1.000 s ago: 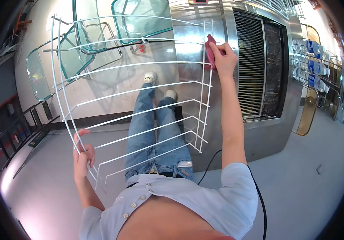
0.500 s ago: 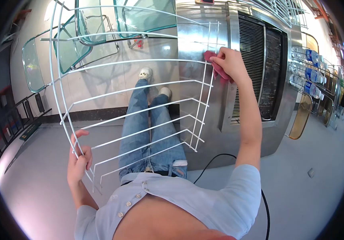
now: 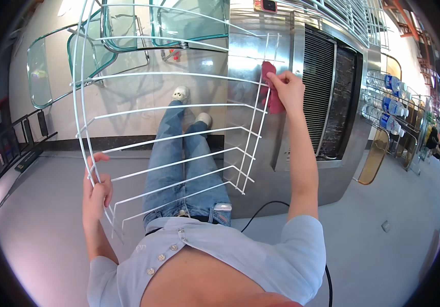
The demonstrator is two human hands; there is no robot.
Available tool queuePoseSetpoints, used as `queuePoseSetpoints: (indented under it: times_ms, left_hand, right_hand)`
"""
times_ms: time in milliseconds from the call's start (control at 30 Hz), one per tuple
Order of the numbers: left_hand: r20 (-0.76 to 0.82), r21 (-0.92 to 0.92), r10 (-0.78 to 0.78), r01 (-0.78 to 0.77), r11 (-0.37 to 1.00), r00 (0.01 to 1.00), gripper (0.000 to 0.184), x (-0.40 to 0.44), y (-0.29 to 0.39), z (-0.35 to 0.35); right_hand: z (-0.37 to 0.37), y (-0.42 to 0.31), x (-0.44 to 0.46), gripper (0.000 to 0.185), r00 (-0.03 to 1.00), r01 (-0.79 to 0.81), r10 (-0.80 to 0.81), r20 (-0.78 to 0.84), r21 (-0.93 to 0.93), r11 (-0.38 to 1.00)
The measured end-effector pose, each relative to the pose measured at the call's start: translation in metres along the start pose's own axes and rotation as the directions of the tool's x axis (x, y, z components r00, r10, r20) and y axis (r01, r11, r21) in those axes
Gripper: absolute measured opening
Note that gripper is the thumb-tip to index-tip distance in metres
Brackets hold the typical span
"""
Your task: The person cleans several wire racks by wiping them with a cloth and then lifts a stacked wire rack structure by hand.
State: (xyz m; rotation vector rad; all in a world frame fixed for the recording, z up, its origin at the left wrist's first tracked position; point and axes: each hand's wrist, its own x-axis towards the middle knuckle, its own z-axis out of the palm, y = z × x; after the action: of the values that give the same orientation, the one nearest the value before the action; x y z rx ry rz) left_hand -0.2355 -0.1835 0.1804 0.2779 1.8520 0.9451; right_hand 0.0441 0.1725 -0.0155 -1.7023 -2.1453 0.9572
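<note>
A white wire rack (image 3: 174,134) is held up in front of my body and legs, its long bars running across the view. My left hand (image 3: 97,187) is closed around the upright wires at the rack's lower left. On the opposite side, my right hand (image 3: 287,91) pinches a dark red cloth (image 3: 276,102). The cloth hangs against the rack's right upright wires, touching them near the upper part. Some of the cloth is hidden behind the wires and fingers.
A stainless steel cabinet (image 3: 261,179) with a dark vent grille (image 3: 318,92) stands to the right. Teal chairs (image 3: 189,23) are at the upper left. Bottles (image 3: 391,106) sit on a wire shelf at far right. A black cable (image 3: 261,209) runs along the floor.
My right hand has shifted slightly along the rack's right side, and the cloth now hangs more spread out. The left hand keeps its hold on the rack. The whole view has turned a little.
</note>
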Motion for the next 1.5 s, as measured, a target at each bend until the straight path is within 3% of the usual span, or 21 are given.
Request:
queuePoseSetpoints:
  times_ms: [67,100,167,367,433,533,567,633,667,700,767,800,900,933,1033,1067,1300,1367,1400,1433,1500]
  left_hand:
    - [0.002,-0.005,-0.014,0.014,1.0,1.0,0.052,0.005,0.004,0.002]
    - [0.014,0.008,-0.013,0.013,1.0,1.0,0.053,0.004,0.004,0.002]
    - [0.02,0.016,-0.006,0.006,1.0,1.0,0.053,0.002,0.004,0.003]
    - [0.046,0.014,-0.013,0.012,1.0,0.999,0.056,0.005,0.005,0.001]
    - [0.099,0.004,0.019,-0.019,1.0,0.995,0.057,0.006,0.005,0.0]
    - [0.098,0.034,-0.017,0.014,0.999,0.995,0.058,0.01,0.007,0.0]
    - [0.097,0.034,-0.019,0.016,0.999,0.995,0.058,0.011,0.007,0.0]
    - [0.105,0.032,-0.013,0.009,0.999,0.994,0.056,0.009,0.007,0.0]
    - [0.107,0.034,-0.017,0.013,0.999,0.994,0.056,0.008,0.007,0.0]
    - [0.101,0.034,-0.008,0.004,0.999,0.995,0.056,0.008,0.006,-0.001]
    - [0.092,0.035,0.002,-0.005,0.999,0.996,0.055,0.008,0.004,-0.002]
    - [0.077,0.011,-0.007,0.007,1.0,0.997,0.055,0.008,0.003,-0.002]
    - [0.073,-0.003,-0.016,0.017,1.0,0.997,0.055,0.008,0.003,-0.003]
    - [0.075,0.008,-0.015,0.014,1.0,0.997,0.055,0.008,0.003,-0.002]
    - [0.118,0.024,-0.011,0.009,1.0,0.993,0.056,0.007,0.001,-0.006]
    - [0.122,0.024,-0.007,0.004,1.0,0.993,0.056,0.006,0.001,-0.006]
    - [0.115,0.027,-0.075,0.072,0.997,0.991,0.057,-0.004,-0.006,-0.007]
    - [0.127,0.015,-0.014,0.012,1.0,0.992,0.056,-0.004,-0.011,-0.008]
    - [0.131,0.016,-0.014,0.012,1.0,0.991,0.056,-0.004,-0.011,-0.008]
    - [0.112,-0.001,-0.02,0.02,1.0,0.993,0.055,-0.003,-0.01,-0.007]
    - [0.097,-0.021,-0.024,0.027,0.999,0.995,0.054,-0.003,-0.01,-0.004]
  right_hand:
    - [-0.015,0.0,0.005,0.029,0.975,-0.006,0.025,0.221,-0.085,0.996]
    - [-0.023,-0.002,0.007,0.029,0.975,-0.01,0.03,0.219,-0.093,0.996]
    - [-0.036,-0.01,0.011,0.027,0.884,0.164,-0.059,0.463,-0.19,0.968]
    - [-0.064,-0.024,0.026,0.021,0.8,0.325,-0.11,0.59,-0.271,0.906]
    - [-0.082,-0.031,0.038,0.018,0.838,0.138,0.131,0.53,-0.438,0.888]
    - [-0.095,-0.04,0.047,0.018,0.972,-0.02,0.056,0.23,-0.156,0.988]
    - [-0.089,-0.04,0.048,0.018,0.971,-0.019,0.056,0.232,-0.156,0.988]
    - [-0.066,-0.034,0.049,0.021,0.985,0.141,-0.138,0.102,-0.025,0.99]
    - [-0.054,-0.023,0.051,0.023,0.98,0.075,-0.047,0.193,-0.141,0.987]
    - [-0.04,-0.014,0.049,0.024,0.968,0.171,-0.13,0.213,-0.187,0.967]
    - [-0.023,-0.004,0.042,0.023,0.982,0.182,-0.165,0.093,-0.233,0.955]
    - [-0.019,-0.002,0.036,0.023,0.961,0.255,-0.274,-0.034,-0.273,0.928]
    - [-0.006,0.012,0.031,0.023,0.914,0.294,-0.345,-0.214,-0.236,0.926]
    - [0.0,0.014,0.033,0.022,0.901,0.277,-0.359,-0.244,-0.313,0.909]
    - [0.015,0.007,0.038,0.022,0.905,0.062,-0.156,-0.395,-0.24,0.969]
    - [0.019,0.0,0.039,0.025,0.891,0.01,-0.058,-0.451,-0.108,0.994]
    - [-0.011,0.003,0.078,0.026,0.877,0.151,-0.003,-0.481,0.269,0.951]
    - [-0.035,-0.007,0.094,0.023,0.926,0.272,-0.117,-0.359,0.42,0.866]
    - [-0.043,-0.019,0.095,0.02,0.912,0.352,-0.257,-0.32,0.29,0.89]
    - [-0.044,-0.027,0.098,0.019,0.938,0.302,-0.255,-0.235,0.191,0.934]
    - [-0.039,-0.045,0.089,0.02,0.997,-0.008,-0.007,0.071,0.209,0.978]
